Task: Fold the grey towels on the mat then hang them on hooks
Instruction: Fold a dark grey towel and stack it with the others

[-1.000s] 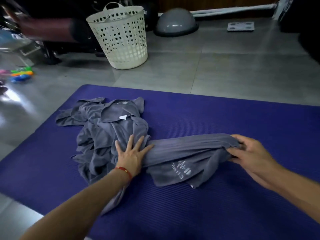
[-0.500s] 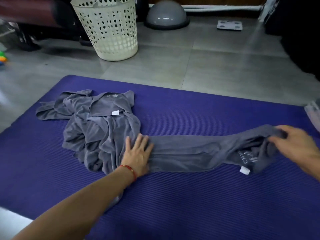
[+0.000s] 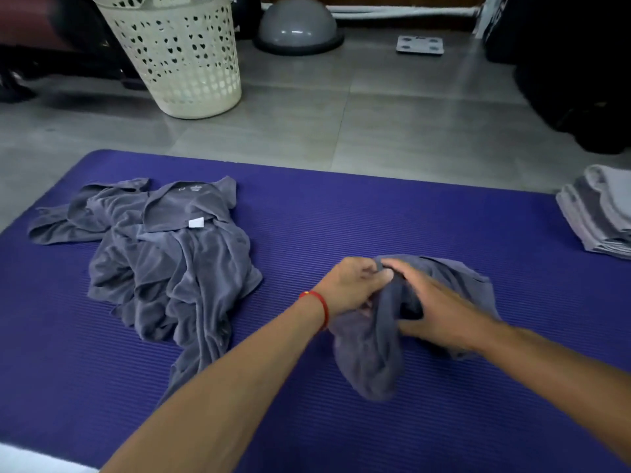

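Observation:
A purple mat [image 3: 375, 206] covers the floor in front of me. A crumpled heap of grey towels [image 3: 164, 261] lies on its left part. One grey towel [image 3: 375, 349] is bunched near the mat's middle, apart from the heap. My left hand [image 3: 351, 288], with a red band at the wrist, grips the towel's upper edge. My right hand [image 3: 440, 308] holds the same towel from the right, fingers curled into the cloth. A stack of folded grey towels [image 3: 601, 213] sits at the mat's right edge. No hooks are in view.
A cream perforated laundry basket [image 3: 184, 56] stands on the grey tile floor beyond the mat's left part. A grey dome trainer [image 3: 297, 25] and a bathroom scale [image 3: 420, 45] lie farther back. Dark bags [image 3: 573, 63] fill the far right.
The right hand pulled one towel out of the heap to the right. The left hand left the heap and now grips that towel beside the right hand. The folded stack came into view.

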`<state>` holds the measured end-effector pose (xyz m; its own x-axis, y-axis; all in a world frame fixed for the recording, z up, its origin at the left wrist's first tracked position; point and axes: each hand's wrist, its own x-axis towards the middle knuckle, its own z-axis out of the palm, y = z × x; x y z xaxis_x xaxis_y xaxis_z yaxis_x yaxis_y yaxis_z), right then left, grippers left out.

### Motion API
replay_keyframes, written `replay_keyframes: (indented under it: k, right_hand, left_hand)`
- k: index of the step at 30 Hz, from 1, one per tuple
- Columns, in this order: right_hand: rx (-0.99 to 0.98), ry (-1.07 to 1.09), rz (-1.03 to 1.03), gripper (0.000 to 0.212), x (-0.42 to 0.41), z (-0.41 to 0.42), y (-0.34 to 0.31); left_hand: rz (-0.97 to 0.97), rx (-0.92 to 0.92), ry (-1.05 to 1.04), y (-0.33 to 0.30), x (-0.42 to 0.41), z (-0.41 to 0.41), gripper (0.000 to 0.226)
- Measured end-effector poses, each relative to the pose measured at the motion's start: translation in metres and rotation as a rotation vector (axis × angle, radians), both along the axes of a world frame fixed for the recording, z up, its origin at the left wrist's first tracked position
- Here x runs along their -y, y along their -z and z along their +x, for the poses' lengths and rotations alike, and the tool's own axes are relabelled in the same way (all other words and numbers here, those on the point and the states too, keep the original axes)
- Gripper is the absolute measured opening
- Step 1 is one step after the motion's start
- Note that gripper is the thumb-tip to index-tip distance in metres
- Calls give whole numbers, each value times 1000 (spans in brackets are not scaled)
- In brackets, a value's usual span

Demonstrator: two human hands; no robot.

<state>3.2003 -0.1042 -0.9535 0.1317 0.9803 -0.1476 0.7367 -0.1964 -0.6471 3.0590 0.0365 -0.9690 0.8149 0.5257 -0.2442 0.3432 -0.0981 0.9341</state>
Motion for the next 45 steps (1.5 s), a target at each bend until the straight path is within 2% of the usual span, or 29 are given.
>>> replay_keyframes:
  k: [2,3,5,7,9,11,13,15,18,21,24,26,29,32,36,38,40,42,45]
  right_hand:
    - [25,152,86,43,-4,6,3]
    - [67,203,57,24,-4,11,3]
    - [89,210,-34,11,2,21,2]
    - [-15,164,-162,11,8,19,3]
    - [-53,93,-291,24,15,12,4]
    - [46,10,-329,48,23,8,6]
    - [206,-114,-303,73,29,7,8]
    - [373,-237,-216,80,31,5,10]
    - [468,-335,-47,75,26,2,14]
    - [297,-288,5,68,18,-6,10]
    - [218,-241,67,47,8,-10,0]
    - [112,-178,50,29,3,-10,-10]
    - [16,18,200,10,-5,0,-28]
    - [-84,138,277,10,-10,12,-60]
    - [-37,176,294,8,-10,27,-84]
    - [-26,233,317,8,-7,35,-92]
    - [-65,295,362,9,-7,39,-103]
    - [-86,354,441,12,-11,43,-117]
    - [-80,405,523,15,-21,46,-141]
  left_hand:
    - [-254,17,-35,-6,0,-5,23]
    - [-362,11,-35,-5,2,-14,22]
    - [-511,-4,6,6,14,-29,25]
    - [-461,-75,52,19,34,-39,46]
    - [-353,-128,98,31,54,-42,82]
    - [-276,-135,123,43,66,-42,100]
    - [-209,-137,119,51,72,-41,105]
    - [-119,-124,57,55,76,-41,99]
    - [94,-49,-78,47,79,-40,69]
    - [304,113,-154,28,77,-43,48]
    - [424,219,-143,2,68,-46,40]
    - [376,228,-180,-6,62,-47,36]
    - [186,143,-149,-1,57,-46,39]
    - [88,69,-4,13,55,-37,33]
    - [86,78,49,10,45,-24,21]
    - [109,128,16,7,43,-20,31]
    - [105,185,-4,9,44,-17,58]
    - [106,196,-6,15,45,-17,73]
    - [74,166,21,33,53,-12,66]
